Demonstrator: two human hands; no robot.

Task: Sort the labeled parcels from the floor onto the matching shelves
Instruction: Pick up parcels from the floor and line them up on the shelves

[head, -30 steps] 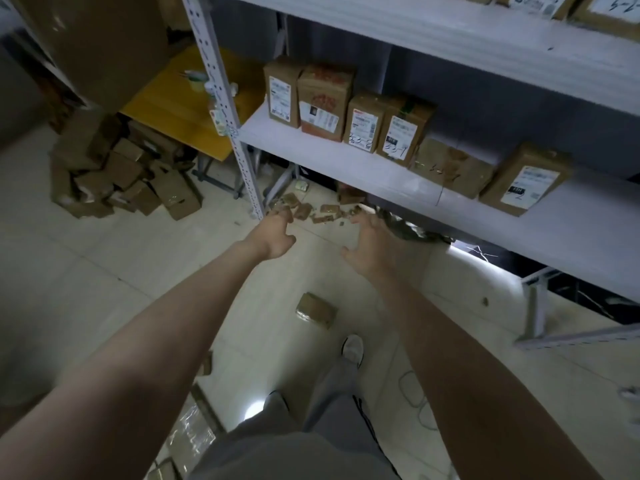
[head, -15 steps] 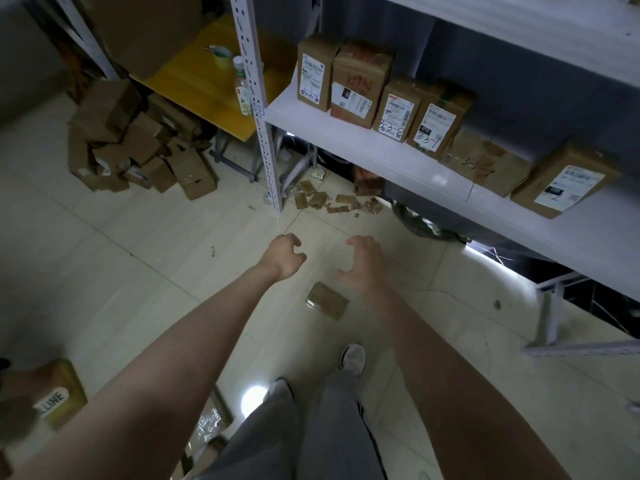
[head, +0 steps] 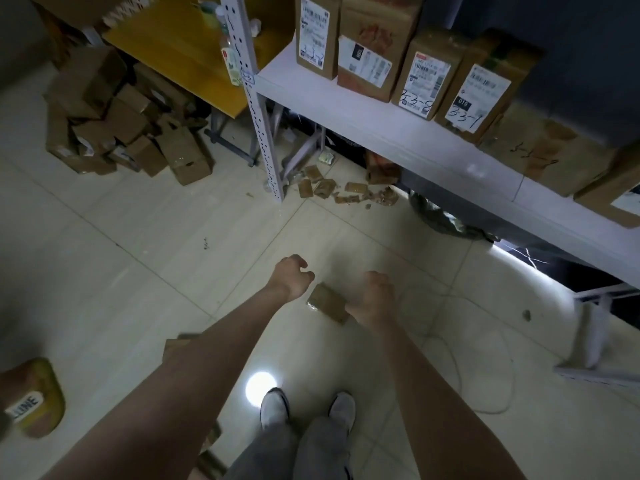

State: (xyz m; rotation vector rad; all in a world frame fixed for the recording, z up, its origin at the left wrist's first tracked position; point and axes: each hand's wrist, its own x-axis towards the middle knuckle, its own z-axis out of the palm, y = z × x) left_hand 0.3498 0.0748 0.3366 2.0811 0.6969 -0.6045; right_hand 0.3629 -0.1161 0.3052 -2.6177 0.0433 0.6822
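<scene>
Small flat brown tape-wrapped parcel [head: 327, 303] lies on the glossy cream tile floor [head: 138, 271], turned corner-on. Left hand [head: 292, 277] is just left of the parcel, fingers loosely curled, holding nothing. Right hand [head: 372, 299] is at the parcel's right end, fingers curled downward (blurred, can't tell if touching or gripping). Beyond the parcel: white flat metal shelf [head: 398, 140] carrying upright rectangular cardboard boxes [head: 424, 77] with white paper labels. Far left of the parcel: heap of crumpled cardboard cartons [head: 121, 123].

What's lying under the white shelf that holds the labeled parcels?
Under the white shelf: torn cardboard scraps, a small brown box behind them, and a crumpled dark bag. Farther back is dark and covered by the shelf board.
</scene>
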